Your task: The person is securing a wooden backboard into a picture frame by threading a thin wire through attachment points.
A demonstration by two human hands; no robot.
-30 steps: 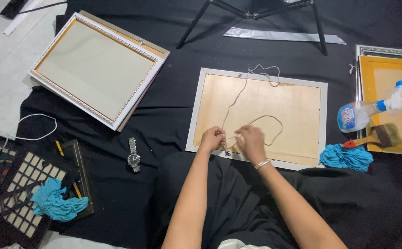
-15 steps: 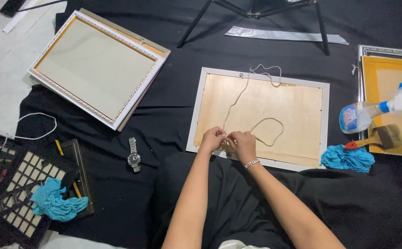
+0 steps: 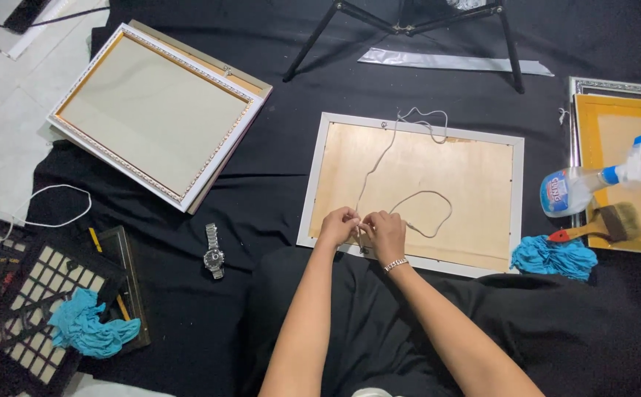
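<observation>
A white picture frame (image 3: 313,192) lies face down on the black cloth, its pale wooden back facing up. A thin white cord (image 3: 374,163) runs from a hook at the frame's far edge down to its near edge, with a loop lying to the right. My left hand (image 3: 337,226) and my right hand (image 3: 386,234) meet at the near edge, both pinching the cord close together. A bracelet circles my right wrist.
A large white frame (image 3: 151,114) lies at the far left on another frame. A wristwatch (image 3: 214,252) lies left of my arms. A spray bottle (image 3: 592,180), brush (image 3: 600,224) and blue cloth (image 3: 552,257) sit right, by a yellow frame (image 3: 589,125). Tripod legs (image 3: 320,37) stand beyond.
My right hand has drawn left toward my left hand, so the two now sit close together on the cord. The cord's loop has shifted slightly.
</observation>
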